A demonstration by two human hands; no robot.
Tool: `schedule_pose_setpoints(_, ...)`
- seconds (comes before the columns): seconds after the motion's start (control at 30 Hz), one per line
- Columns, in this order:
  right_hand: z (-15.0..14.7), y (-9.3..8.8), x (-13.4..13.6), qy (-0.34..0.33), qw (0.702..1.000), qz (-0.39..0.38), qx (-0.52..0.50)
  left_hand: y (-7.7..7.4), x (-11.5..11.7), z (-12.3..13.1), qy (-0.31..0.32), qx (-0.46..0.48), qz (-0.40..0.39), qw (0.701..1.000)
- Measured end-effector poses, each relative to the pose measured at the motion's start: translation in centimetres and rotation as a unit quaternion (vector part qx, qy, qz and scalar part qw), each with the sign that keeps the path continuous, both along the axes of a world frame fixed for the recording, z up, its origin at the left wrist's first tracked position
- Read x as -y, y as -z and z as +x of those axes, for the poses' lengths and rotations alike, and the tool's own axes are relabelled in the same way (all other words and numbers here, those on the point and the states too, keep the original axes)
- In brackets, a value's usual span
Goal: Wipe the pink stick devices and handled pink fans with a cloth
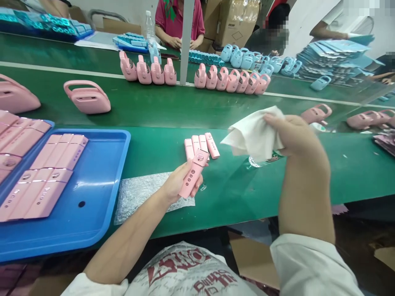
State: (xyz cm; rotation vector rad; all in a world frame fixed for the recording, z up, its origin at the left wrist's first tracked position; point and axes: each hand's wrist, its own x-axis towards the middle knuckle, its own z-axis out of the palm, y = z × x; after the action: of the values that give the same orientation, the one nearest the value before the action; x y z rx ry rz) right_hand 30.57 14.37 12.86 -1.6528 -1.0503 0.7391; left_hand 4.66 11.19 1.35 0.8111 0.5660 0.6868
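My left hand point(177, 181) is closed around a slim pink handheld device point(194, 173). The device is tilted, with a row of small round dark marks and a shiny round spot near its top showing. In the air to the right, my right hand point(288, 133) grips a white cloth point(256, 131), which hangs down from the fingers. Just beyond my left hand lie several similar pink devices point(197, 144) side by side on the green table point(234, 189). Partly behind the cloth is a clear container point(255, 161) with a green label; most of it is hidden.
At left, a blue tray point(101, 197) bears several pink devices point(46, 181). A bubble-wrap sheet point(138, 193) lies under my left forearm. Pink handled cases point(88, 98) stand on the green belt beyond. Across it are blue handled cases point(247, 59) and other people.
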Motion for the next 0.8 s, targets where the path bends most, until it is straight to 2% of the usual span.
schedule_pose_setpoints(0.1, -2.5, 3.6, -0.4, -0.069, 0.991, -0.055, -0.105, 0.1, 0.0, -0.1, 0.003, 0.011, 0.005, 1.000)
schedule_pose_setpoints(0.27, -4.5, 9.2, -1.0, -0.134, 0.982, 0.017, -0.132, 0.2, -0.4, -0.2, 0.005, 0.031, -0.002, 1.000)
schedule_pose_setpoints(0.37, -5.7, 10.9, -0.3, -0.141, 0.981, 0.078, -0.110, 0.2, -0.6, -0.1, -0.007, 0.019, -0.024, 1.000)
schedule_pose_setpoints(0.47, -7.3, 11.5, 1.2, -0.135, 0.977, 0.162, -0.016, 0.3, -0.7, 0.1, -0.025, 0.005, -0.046, 0.999)
schedule_pose_setpoints(0.5, -7.9, 11.6, 1.6, -0.147, 0.969, 0.195, 0.031, 0.4, -0.8, 0.2, -0.030, 0.002, -0.050, 0.998)
schedule_pose_setpoints(0.57, -8.9, 11.9, 2.2, -0.200, 0.934, 0.264, 0.132, 0.7, -0.8, 0.3, -0.036, -0.002, -0.059, 0.998)
schedule_pose_setpoints(0.7, -10.3, 13.1, 2.1, -0.293, 0.829, 0.378, 0.289, 1.2, -1.1, 0.5, -0.068, -0.017, -0.089, 0.994)
schedule_pose_setpoints(0.73, -10.4, 13.4, 1.9, -0.303, 0.813, 0.389, 0.308, 1.2, -1.1, 0.5, -0.077, -0.024, -0.094, 0.992)
schedule_pose_setpoints(0.8, -10.4, 13.9, 1.6, -0.306, 0.811, 0.385, 0.315, 1.3, -1.3, 0.6, -0.078, -0.032, -0.093, 0.992)
